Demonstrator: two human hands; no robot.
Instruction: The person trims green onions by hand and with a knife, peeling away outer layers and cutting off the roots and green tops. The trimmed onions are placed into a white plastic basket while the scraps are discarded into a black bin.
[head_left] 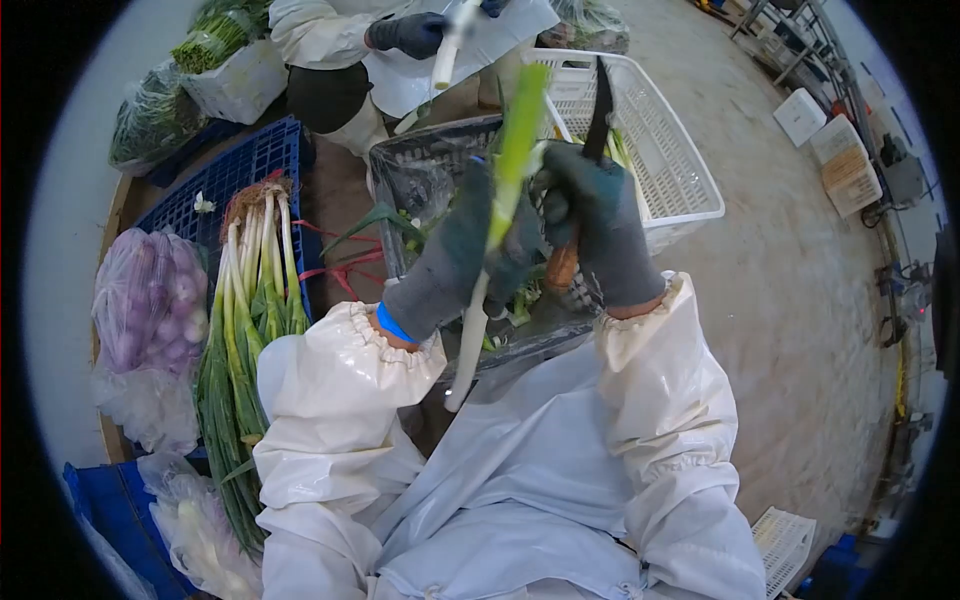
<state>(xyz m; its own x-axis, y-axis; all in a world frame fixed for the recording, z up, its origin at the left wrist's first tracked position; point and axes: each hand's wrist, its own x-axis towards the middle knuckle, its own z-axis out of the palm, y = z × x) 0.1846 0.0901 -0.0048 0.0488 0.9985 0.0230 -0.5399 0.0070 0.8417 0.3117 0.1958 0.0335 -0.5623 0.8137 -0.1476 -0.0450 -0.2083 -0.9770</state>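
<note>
A long green onion (473, 340), white at its lower end and green at the top, stands at a steep slant before me. My left hand (465, 240), in a grey-green glove, is closed around its middle. My right hand (605, 225), gloved the same way, is closed on a knife; the dark blade (600, 110) points up and the brown handle (562, 265) shows below the fist. Under both hands is a dark crate (400, 150) lined with plastic, with green trimmings inside.
Bundled green onions (245, 300) lie on a blue pallet (255, 155) at left, beside bagged purple vegetables (150, 300). A white crate (690, 165) stands beyond my right hand. A co-worker's gloved hand (410, 35) is at the top. More white crates (845, 160) are far right.
</note>
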